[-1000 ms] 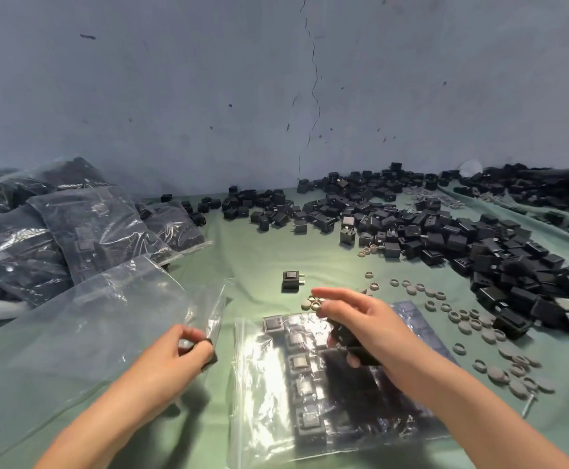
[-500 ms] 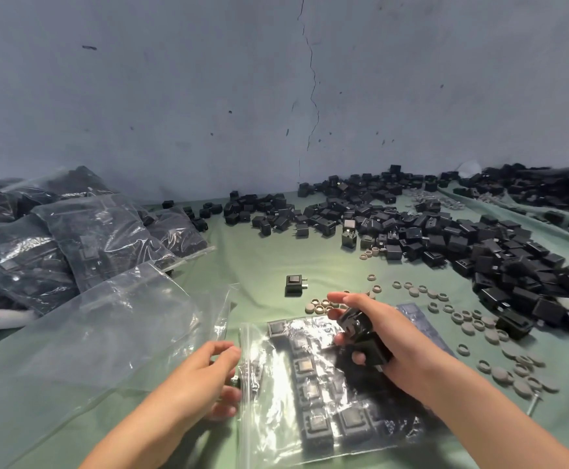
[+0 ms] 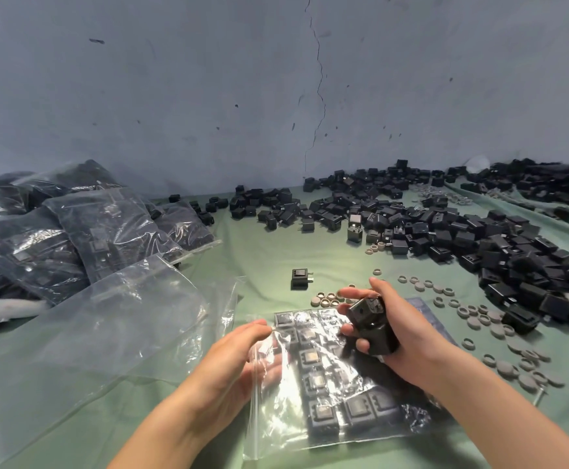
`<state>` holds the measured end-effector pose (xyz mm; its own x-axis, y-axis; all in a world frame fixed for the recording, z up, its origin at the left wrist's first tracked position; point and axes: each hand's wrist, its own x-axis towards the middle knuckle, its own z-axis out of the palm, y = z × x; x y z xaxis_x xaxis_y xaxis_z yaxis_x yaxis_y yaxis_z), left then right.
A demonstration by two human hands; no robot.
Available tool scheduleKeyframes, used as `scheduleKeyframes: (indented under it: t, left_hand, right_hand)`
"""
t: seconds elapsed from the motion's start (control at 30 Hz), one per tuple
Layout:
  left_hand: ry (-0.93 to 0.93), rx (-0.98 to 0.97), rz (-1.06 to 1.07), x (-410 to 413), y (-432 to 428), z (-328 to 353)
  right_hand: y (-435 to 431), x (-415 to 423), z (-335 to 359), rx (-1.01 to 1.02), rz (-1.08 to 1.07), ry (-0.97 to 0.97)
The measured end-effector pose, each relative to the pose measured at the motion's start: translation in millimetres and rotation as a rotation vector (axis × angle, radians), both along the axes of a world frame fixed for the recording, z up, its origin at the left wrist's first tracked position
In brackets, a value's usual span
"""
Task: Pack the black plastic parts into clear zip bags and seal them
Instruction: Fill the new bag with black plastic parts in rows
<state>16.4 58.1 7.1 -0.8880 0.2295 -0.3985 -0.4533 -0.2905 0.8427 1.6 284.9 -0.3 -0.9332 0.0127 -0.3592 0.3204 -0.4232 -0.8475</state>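
Note:
A clear zip bag point(image 3: 330, 394) lies flat in front of me with rows of black plastic parts inside. My left hand point(image 3: 239, 360) rests at the bag's left edge, fingers reaching into the plastic at its opening. My right hand point(image 3: 394, 333) hovers over the bag and grips two black parts point(image 3: 371, 324) stacked in its palm. One single black part point(image 3: 300, 278) stands alone on the green cloth beyond the bag. A large heap of loose black parts point(image 3: 462, 238) spreads across the right and back.
Empty clear bags point(image 3: 83, 333) lie crumpled at the left. Filled, sealed bags point(image 3: 73, 231) pile up at the far left. Small grey rings and caps point(image 3: 486, 319) scatter to the right of the bag. A blue-grey wall point(image 3: 276, 96) closes the back.
My left hand has let go of the empty bag and moved right to the filled bag's opening. My right hand has lifted slightly with the black parts.

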Motion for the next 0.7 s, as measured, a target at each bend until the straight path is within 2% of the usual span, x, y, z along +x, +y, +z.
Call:
scheduleKeyframes:
  t: [0.07,0.17,0.3,0.37,0.43,0.47,0.53,0.63,0.7]
  left_hand:
    - [0.005,-0.028,0.034,3.3,1.3,3.7]
    - [0.065,-0.321,0.138,1.6,3.2,-2.3]
    - [0.17,-0.503,0.186,1.5,-0.5,-10.9]
    - [0.328,-0.688,0.249,5.2,-3.4,-14.8]
    - [0.636,-0.94,0.304,13.8,-4.1,-11.0]
    - [0.778,-0.964,0.299,17.9,-1.9,-7.0]
    - [0.889,-0.873,0.187,25.6,7.4,-1.1]
    - [0.782,-0.584,0.004,33.5,26.0,-0.5]
    - [0.77,-0.485,-0.062,36.4,34.3,-4.6]
  right_hand:
    - [0.1,-0.2,1.0,-0.015,0.008,0.0]
    - [-1.5,0.6,1.2,-0.023,0.044,0.004]
    - [-4.7,2.8,1.6,-0.022,0.077,0.001]
    - [-6.9,4.5,3.0,-0.03,0.077,0.007]
    - [-10.6,6.9,4.4,-0.025,0.081,0.033]
    - [-13.5,8.5,4.8,-0.007,0.084,0.054]
    - [-23.2,11.7,5.1,0.065,0.083,0.12]
    - [-44.7,17.9,5.2,0.23,0.059,0.281]
    - [-58.2,23.8,4.3,0.279,0.06,0.381]
